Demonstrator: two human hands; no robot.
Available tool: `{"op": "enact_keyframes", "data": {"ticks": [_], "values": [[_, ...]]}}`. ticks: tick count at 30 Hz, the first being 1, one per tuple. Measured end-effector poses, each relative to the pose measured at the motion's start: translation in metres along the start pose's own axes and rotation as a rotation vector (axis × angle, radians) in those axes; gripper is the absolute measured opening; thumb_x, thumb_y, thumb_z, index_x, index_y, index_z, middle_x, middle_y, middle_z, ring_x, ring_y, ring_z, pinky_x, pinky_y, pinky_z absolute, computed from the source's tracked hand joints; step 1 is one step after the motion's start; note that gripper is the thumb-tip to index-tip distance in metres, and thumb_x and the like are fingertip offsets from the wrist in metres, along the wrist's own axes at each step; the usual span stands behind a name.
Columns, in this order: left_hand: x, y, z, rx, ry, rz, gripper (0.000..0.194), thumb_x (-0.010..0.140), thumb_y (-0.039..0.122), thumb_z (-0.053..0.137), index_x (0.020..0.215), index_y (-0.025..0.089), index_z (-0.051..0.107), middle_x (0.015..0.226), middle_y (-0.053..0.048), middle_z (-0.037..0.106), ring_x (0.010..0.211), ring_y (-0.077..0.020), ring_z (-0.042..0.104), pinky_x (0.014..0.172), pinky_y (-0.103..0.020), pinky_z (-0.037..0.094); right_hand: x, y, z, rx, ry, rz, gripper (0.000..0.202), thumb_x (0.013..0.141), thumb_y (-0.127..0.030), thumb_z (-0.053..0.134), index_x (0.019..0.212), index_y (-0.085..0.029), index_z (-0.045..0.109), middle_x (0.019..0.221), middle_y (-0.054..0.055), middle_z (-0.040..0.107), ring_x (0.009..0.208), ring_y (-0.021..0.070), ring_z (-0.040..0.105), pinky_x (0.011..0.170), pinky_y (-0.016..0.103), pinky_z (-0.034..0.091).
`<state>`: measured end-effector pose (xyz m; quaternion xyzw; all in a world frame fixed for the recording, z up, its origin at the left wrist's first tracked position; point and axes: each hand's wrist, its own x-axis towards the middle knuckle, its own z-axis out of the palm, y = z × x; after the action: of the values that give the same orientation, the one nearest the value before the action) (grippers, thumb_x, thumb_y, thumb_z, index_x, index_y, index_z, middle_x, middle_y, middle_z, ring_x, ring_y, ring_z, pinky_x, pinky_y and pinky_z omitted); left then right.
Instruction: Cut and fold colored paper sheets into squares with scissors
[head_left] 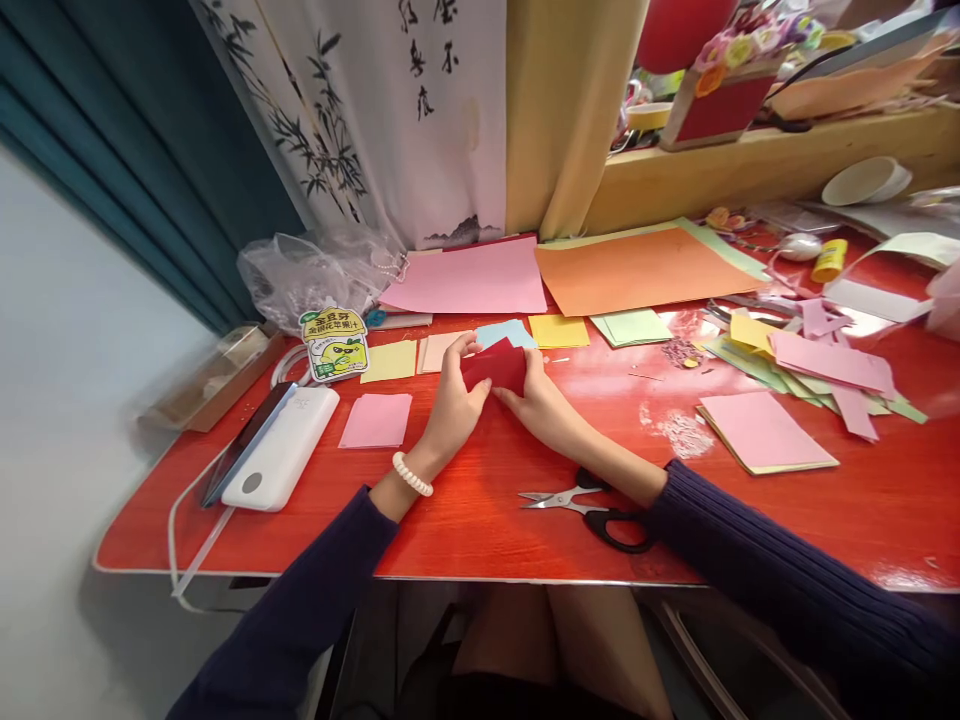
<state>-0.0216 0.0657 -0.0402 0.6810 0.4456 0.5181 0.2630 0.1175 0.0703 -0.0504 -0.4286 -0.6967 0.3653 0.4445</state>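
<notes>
Dark red paper [495, 368] is held between my two hands, a little above the red table [465, 510]. My left hand [459, 390] grips its left side, thumb at the lower edge. On the other side, my right hand [534, 392] pinches the paper's right edge. Whether it is one sheet or several cannot be made out. Just beyond my fingers lie blue paper squares [504, 335], with peach squares [435, 352] to their left and yellow squares [559, 331] to their right. Scissors [574, 498] with black handles rest partly spread near my right forearm.
Pink squares [376, 420] and a white power bank [281, 450] lie on the left. Large pink [472, 278] and orange sheets [645, 268] lie at the back. On the right are paper scraps [832, 360], a pink stack [766, 430] and a yellow glue stick [829, 261].
</notes>
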Motion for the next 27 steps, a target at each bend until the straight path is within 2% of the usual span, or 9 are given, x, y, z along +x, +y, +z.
{"op": "enact_keyframes", "data": {"ticks": [5, 9, 12, 14, 17, 21, 23, 27], "values": [[0.0006, 0.0071, -0.0011, 0.007, -0.005, 0.069, 0.051, 0.077, -0.002, 0.045, 0.119, 0.026, 0.042, 0.116, -0.006, 0.050, 0.112, -0.0168, 0.050, 0.103, -0.039, 0.040, 0.0004, 0.0022, 0.0011, 0.004, 0.028, -0.024, 0.056, 0.083, -0.022, 0.051, 0.128, -0.017, 0.018, 0.129, 0.021, 0.043, 0.119, 0.0257, 0.049, 0.101, 0.047, 0.040], [0.0019, 0.0031, 0.0008, 0.022, 0.015, 0.002, 0.058, 0.072, -0.002, 0.049, 0.122, 0.024, 0.035, 0.129, -0.009, 0.042, 0.126, -0.0202, 0.040, 0.110, -0.044, 0.032, 0.0030, 0.0006, 0.0004, -0.010, 0.013, -0.037, 0.060, 0.082, -0.019, 0.051, 0.133, -0.016, 0.019, 0.130, 0.021, 0.043, 0.124, 0.0281, 0.044, 0.105, 0.050, 0.037], [0.0024, 0.0026, 0.0027, -0.029, 0.040, -0.021, 0.062, 0.072, -0.003, 0.046, 0.126, 0.025, 0.030, 0.132, -0.010, 0.039, 0.130, -0.0204, 0.035, 0.108, -0.043, 0.035, 0.0044, -0.0008, 0.0010, -0.021, -0.005, -0.039, 0.062, 0.081, -0.017, 0.050, 0.135, -0.016, 0.019, 0.130, 0.019, 0.044, 0.131, 0.0298, 0.036, 0.105, 0.052, 0.036], [0.0032, 0.0036, 0.0028, -0.047, 0.060, 0.013, 0.063, 0.073, -0.003, 0.044, 0.127, 0.026, 0.028, 0.131, -0.010, 0.040, 0.129, -0.0194, 0.037, 0.106, -0.042, 0.039, 0.0050, -0.0007, 0.0016, -0.025, 0.006, -0.042, 0.066, 0.081, -0.016, 0.050, 0.138, -0.016, 0.016, 0.132, 0.019, 0.041, 0.134, 0.0294, 0.033, 0.106, 0.052, 0.035], [0.0046, 0.0045, 0.0010, 0.038, 0.076, 0.096, 0.059, 0.074, -0.003, 0.044, 0.124, 0.025, 0.033, 0.130, -0.009, 0.042, 0.125, -0.0191, 0.041, 0.110, -0.043, 0.034, 0.0059, 0.0019, 0.0022, -0.028, 0.028, -0.048, 0.070, 0.081, -0.016, 0.050, 0.139, -0.017, 0.011, 0.135, 0.020, 0.037, 0.132, 0.0279, 0.036, 0.106, 0.049, 0.037], [0.0045, 0.0036, -0.0008, 0.240, -0.022, 0.139, 0.051, 0.074, -0.005, 0.041, 0.117, 0.022, 0.045, 0.119, -0.008, 0.049, 0.119, -0.0201, 0.046, 0.108, -0.043, 0.037, 0.0060, 0.0060, 0.0028, -0.048, 0.029, -0.049, 0.065, 0.079, -0.015, 0.050, 0.136, -0.017, 0.017, 0.134, 0.019, 0.038, 0.128, 0.0283, 0.040, 0.107, 0.050, 0.035], [0.0035, 0.0031, -0.0006, 0.280, -0.063, 0.152, 0.051, 0.074, -0.006, 0.040, 0.116, 0.022, 0.048, 0.116, -0.008, 0.049, 0.117, -0.0195, 0.047, 0.106, -0.042, 0.038, 0.0052, 0.0059, 0.0029, -0.066, 0.039, -0.048, 0.065, 0.079, -0.015, 0.049, 0.136, -0.016, 0.018, 0.137, 0.020, 0.035, 0.132, 0.0293, 0.034, 0.110, 0.051, 0.029], [0.0020, 0.0018, -0.0003, 0.367, -0.081, 0.225, 0.059, 0.078, -0.004, 0.041, 0.127, 0.026, 0.045, 0.124, -0.008, 0.041, 0.123, -0.0206, 0.041, 0.106, -0.042, 0.038, 0.0034, 0.0023, 0.0031, -0.089, 0.033, -0.065, 0.073, 0.078, -0.013, 0.045, 0.141, -0.015, 0.010, 0.147, 0.018, 0.021, 0.141, 0.0278, 0.017, 0.115, 0.049, 0.019]]}}
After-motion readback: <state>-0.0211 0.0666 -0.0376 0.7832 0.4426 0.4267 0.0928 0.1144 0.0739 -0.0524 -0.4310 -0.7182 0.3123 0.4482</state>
